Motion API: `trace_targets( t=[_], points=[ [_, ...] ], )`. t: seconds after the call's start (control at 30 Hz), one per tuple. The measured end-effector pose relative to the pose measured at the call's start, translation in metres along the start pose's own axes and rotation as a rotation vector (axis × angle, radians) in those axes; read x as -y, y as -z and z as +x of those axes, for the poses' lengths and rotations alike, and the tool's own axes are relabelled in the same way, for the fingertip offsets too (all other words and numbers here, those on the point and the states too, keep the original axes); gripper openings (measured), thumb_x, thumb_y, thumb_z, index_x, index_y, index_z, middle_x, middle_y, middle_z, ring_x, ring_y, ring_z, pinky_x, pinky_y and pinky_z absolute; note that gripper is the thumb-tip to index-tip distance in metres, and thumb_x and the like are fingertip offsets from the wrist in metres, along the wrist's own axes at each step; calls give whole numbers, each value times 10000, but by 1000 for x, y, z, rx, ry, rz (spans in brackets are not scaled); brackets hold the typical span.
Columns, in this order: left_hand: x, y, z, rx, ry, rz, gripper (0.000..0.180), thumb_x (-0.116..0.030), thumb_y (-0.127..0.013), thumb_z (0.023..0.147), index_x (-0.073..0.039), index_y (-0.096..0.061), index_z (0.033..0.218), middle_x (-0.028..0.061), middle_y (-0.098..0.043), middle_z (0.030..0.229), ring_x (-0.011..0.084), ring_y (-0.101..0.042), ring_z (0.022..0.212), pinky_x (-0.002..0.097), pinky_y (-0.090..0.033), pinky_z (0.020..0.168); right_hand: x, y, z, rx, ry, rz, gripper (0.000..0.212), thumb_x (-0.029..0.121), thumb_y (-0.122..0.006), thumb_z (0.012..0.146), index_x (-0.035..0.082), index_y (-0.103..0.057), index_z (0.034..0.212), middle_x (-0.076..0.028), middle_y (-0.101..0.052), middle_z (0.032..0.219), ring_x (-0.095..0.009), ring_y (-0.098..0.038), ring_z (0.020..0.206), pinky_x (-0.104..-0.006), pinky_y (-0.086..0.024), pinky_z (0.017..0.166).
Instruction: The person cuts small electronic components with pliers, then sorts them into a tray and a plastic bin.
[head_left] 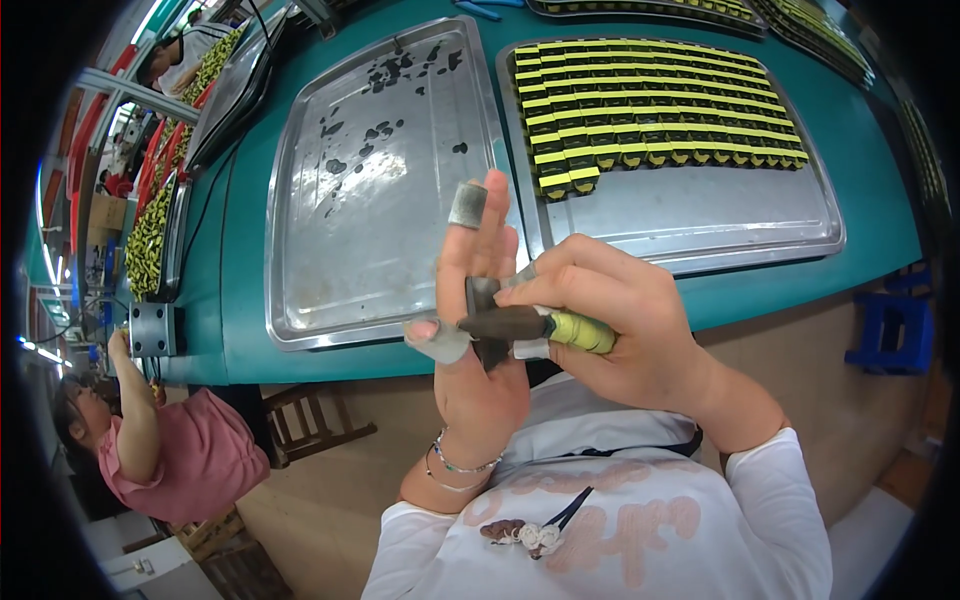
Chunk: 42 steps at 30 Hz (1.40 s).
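Observation:
My left hand [468, 290] is raised over the near edge of the table, its fingers pointing away and pale tape on a finger and the thumb. Against its palm, under the thumb, it grips a small dark block [481, 293], partly hidden. My right hand [630, 315] is closed round a tool with a yellow-green wrapped handle [582, 333] and a dark tapered end [505, 323]. That end lies across the block, beside the left thumb; whether it is a blade or a file I cannot tell. The right fingertips are close to the block's upper part.
A metal tray [400, 235] with dark spots lies at left on the green table [245, 240]. Another metal tray [720, 225] carries rows of black-and-yellow blocks [650, 115]. A person in pink [190, 450] works at far left. A blue stool [888, 335] stands at right.

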<state>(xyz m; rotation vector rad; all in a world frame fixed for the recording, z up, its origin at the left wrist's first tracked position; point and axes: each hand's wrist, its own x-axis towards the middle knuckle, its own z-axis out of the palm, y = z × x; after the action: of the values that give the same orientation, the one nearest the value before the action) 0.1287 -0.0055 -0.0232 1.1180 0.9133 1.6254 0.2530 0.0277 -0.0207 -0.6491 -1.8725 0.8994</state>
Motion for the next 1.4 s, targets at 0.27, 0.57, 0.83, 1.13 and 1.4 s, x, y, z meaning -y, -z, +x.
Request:
trace_targets(
  t=[0.27, 0.57, 0.83, 1.13, 1.4],
  points=[
    [2, 3, -1, 31, 74, -30, 842, -661, -253, 903, -3, -247, 1428, 237, -266, 1475, 349, -228, 1391, 448, -165, 1143, -5, -3, -7, -25, -17, 55, 398, -91, -613, 560, 37, -669, 934, -91, -609, 820, -220, -604, 741, -297, -482, 627],
    [7, 0, -2, 10, 81, 12, 854, -701, -193, 894, -48, -270, 1438, 242, -270, 1471, 352, -234, 1388, 465, -175, 1133, -7, -3, -9, -52, -44, 34, 401, -91, -619, 541, 40, -663, 918, -73, -610, 812, -212, -597, 737, -302, -480, 633],
    [12, 8, -8, 92, 66, -53, 915, -741, -178, 867, -35, -257, 1443, 248, -263, 1474, 348, -225, 1394, 456, -153, 1134, -10, -4, -11, -34, -17, 64, 391, -99, -608, 527, 31, -652, 893, -68, -611, 802, -222, -584, 730, -301, -475, 635],
    [6, 3, -2, 143, 129, 100, 987, -768, -218, 838, 4, -193, 1452, 238, -255, 1480, 310, -215, 1403, 424, -155, 1141, -14, -5, -17, -46, -103, 157, 367, -112, -582, 553, 10, -616, 897, -80, -618, 836, -201, -589, 747, -297, -468, 676],
    [16, -9, -7, -58, 48, 142, 958, -744, -235, 854, 5, -196, 1449, 216, -250, 1489, 310, -217, 1402, 436, -136, 1148, -12, -12, -24, -136, 4, 49, 357, -106, -594, 554, 14, -623, 890, -92, -616, 844, -214, -589, 745, -294, -463, 662]
  ],
)
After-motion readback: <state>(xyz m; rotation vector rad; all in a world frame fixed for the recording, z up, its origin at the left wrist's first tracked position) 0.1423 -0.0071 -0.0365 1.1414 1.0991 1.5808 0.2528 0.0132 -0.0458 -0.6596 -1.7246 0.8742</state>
